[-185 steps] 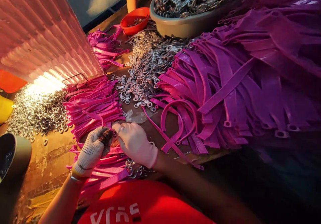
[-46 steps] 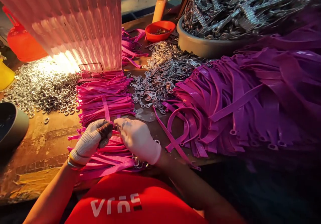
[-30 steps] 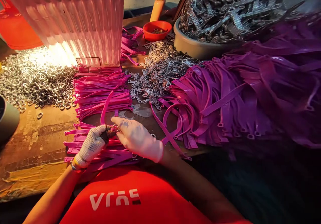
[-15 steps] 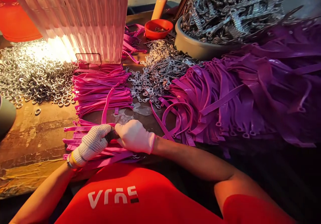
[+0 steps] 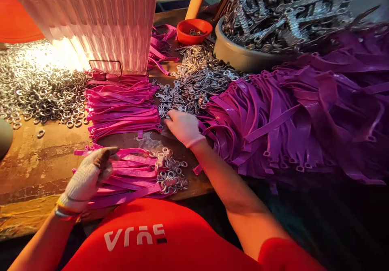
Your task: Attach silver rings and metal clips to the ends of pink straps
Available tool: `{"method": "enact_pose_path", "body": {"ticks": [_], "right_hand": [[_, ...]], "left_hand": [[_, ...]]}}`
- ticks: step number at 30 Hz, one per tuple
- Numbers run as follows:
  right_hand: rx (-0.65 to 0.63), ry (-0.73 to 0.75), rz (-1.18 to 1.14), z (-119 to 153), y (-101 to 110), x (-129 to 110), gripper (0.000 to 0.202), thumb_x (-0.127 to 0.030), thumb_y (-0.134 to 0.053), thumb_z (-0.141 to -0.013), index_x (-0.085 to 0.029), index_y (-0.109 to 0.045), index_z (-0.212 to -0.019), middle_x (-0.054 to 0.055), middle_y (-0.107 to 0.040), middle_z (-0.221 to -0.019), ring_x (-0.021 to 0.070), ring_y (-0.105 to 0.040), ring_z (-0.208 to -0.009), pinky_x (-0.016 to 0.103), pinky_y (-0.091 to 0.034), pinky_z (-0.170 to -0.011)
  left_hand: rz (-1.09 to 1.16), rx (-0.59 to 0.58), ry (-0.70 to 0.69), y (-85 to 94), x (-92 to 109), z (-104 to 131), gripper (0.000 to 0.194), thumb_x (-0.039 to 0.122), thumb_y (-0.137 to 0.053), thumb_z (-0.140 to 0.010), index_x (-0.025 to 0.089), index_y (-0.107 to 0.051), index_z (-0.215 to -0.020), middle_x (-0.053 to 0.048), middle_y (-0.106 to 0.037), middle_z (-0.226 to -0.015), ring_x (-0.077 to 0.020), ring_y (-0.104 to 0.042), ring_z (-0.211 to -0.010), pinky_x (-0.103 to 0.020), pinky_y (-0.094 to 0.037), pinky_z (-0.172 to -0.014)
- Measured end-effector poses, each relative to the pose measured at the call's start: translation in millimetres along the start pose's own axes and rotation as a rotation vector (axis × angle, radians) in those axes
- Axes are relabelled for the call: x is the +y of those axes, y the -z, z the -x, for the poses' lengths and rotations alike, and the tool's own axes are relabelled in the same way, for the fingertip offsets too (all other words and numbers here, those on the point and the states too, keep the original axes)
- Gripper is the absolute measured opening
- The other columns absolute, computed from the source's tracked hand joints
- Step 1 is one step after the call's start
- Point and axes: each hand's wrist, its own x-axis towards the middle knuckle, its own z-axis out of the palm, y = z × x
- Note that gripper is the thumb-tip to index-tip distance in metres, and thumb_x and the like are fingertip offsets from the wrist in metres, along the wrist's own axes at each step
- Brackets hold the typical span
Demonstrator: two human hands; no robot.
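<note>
My left hand (image 5: pixel 88 178), in a white glove with darkened fingertips, hovers over the left ends of a row of pink straps (image 5: pixel 133 171). Its index finger stretches right, other fingers half bent, with nothing visible in it. Metal rings and links (image 5: pixel 170 173) hang together at those straps' right ends. My right hand (image 5: pixel 185 127), also gloved, reaches to the near edge of a heap of small metal links (image 5: pixel 194 86); its thumb and index finger are apart and the other fingers partly hidden. A stacked bundle of pink straps (image 5: pixel 123 109) lies left of it.
Loose metal rings (image 5: pixel 57 97) spread under the bright light at left, beside a ribbed translucent panel (image 5: pixel 121 32). A red bowl (image 5: pixel 193 32) and a grey tub (image 5: pixel 240 56) heaped with metal links stand behind. Purple straps (image 5: pixel 273 113) pile up on the right.
My hands, together over the pink straps before, have parted. The right moved up and right to the metal links; the left drew back left. The upright strap between them is gone from there.
</note>
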Motion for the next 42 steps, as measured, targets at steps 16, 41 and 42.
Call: {"method": "enact_pose_path", "body": {"ticks": [16,41,42], "right_hand": [[0.233,0.191,-0.436,12,-17,0,0.025,-0.02,-0.048,-0.095,-0.015,-0.067,-0.109,0.014,-0.072,-0.109,0.0262,-0.065,-0.104,0.037,-0.048,-0.094],[0.109,0.624,-0.52,101,-24,-65,0.027,-0.028,-0.047,-0.099,-0.018,-0.07,-0.089,0.007,-0.072,-0.083,0.0186,-0.064,-0.08,0.029,-0.043,-0.079],[0.127,0.571,-0.557,102,-24,-65,0.027,-0.027,-0.046,-0.099,-0.018,-0.07,-0.09,0.008,-0.072,-0.084,0.019,-0.064,-0.081,0.03,-0.044,-0.079]], "left_hand": [[0.287,-0.111,0.117,-21.4,-15,5,0.036,0.037,-0.075,-0.083,0.016,-0.064,-0.112,-0.008,-0.075,-0.093,-0.0099,-0.064,-0.054,-0.017,-0.033,-0.039],[0.11,-0.253,0.003,-51.2,-5,0,0.041,0.053,-0.057,-0.094,0.02,-0.045,-0.072,0.006,-0.042,-0.052,-0.006,-0.031,-0.04,-0.019,-0.023,-0.039],[0.177,-0.256,0.03,-55.5,-3,-2,0.041,0.053,-0.059,-0.092,0.021,-0.043,-0.072,0.007,-0.041,-0.053,-0.0056,-0.029,-0.039,-0.018,-0.022,-0.038]]}}
